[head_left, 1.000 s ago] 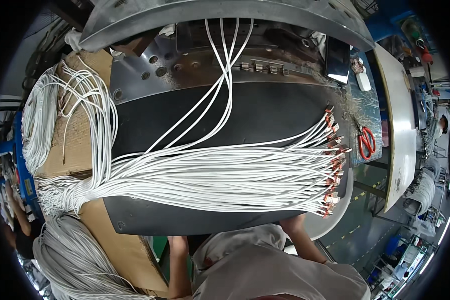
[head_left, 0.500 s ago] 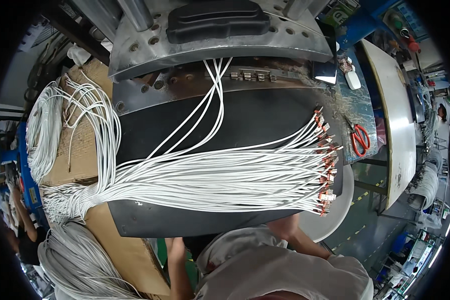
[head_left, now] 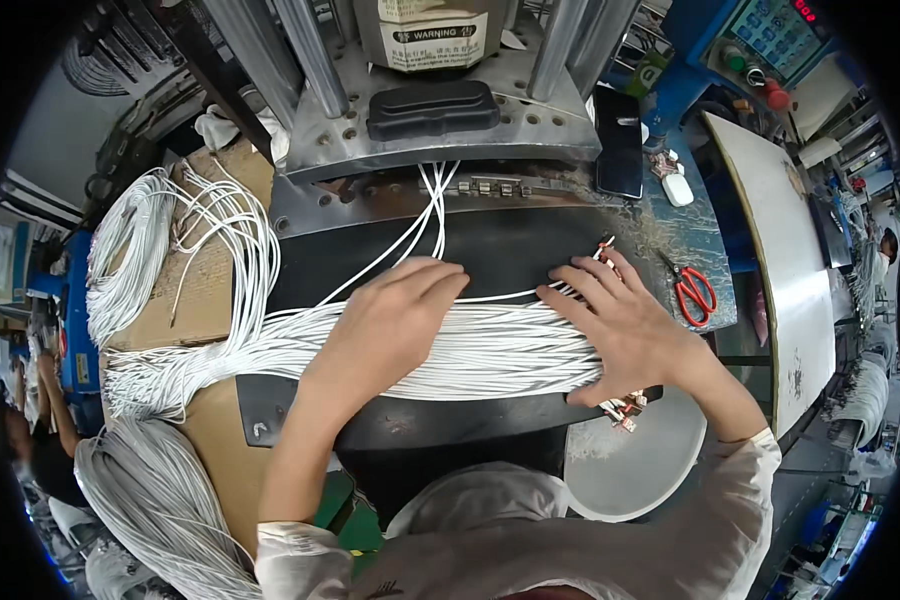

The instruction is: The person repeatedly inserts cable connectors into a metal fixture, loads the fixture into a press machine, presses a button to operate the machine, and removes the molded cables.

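1. Coil of thin white cable [head_left: 130, 260], lying on brown corrugated cardboard [head_left: 208, 300].
2. Thick sheaf of grey-white cable [head_left: 155, 495], below the coil.
3. Broad bundle of white round cables [head_left: 505, 355], laid from the cardboard across a flat black mat [head_left: 515, 235]; a few strands run under a drilled grey steel press plate [head_left: 440, 147].
4. Left hand [head_left: 390, 315], on top of the bundle, fingers together and bent; cannot tell whether it grips.
5. Right hand [head_left: 635, 335], fingers spread apart across the bundle's right end, beside red-and-metal connector ends [head_left: 627, 410].
6. Red-handled scissors [head_left: 694, 300], lying right of that hand on a worn blue tabletop [head_left: 700, 235].
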The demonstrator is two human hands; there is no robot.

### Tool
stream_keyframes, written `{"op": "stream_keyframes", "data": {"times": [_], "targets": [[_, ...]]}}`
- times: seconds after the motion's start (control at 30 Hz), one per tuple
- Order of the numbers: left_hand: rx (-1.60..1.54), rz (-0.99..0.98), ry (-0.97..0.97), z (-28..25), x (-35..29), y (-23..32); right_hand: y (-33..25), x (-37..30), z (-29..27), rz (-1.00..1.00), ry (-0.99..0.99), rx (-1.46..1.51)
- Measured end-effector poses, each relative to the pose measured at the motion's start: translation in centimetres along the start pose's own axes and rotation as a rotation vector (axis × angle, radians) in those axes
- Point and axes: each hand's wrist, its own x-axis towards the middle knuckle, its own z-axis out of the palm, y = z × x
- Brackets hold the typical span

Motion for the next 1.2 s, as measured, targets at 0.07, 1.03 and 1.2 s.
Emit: {"op": "stream_keyframes", "data": {"times": [0.07,1.03,1.2], "targets": [[0.064,0.091,-0.097,0.4,0.0,-1.8,0.6,-0.2,-0.4,0.032,-0.043,0.027],[-0.101,-0.043,-0.076,0.7,-1.0,-2.9,19.6,0.4,-21.4,1.017,0.908,-0.442],[-0.12,0.066,-0.071,-0.1,-0.9,-2.2,19.0,-0.6,-21.5,0.939,1.028,-0.377]]}}
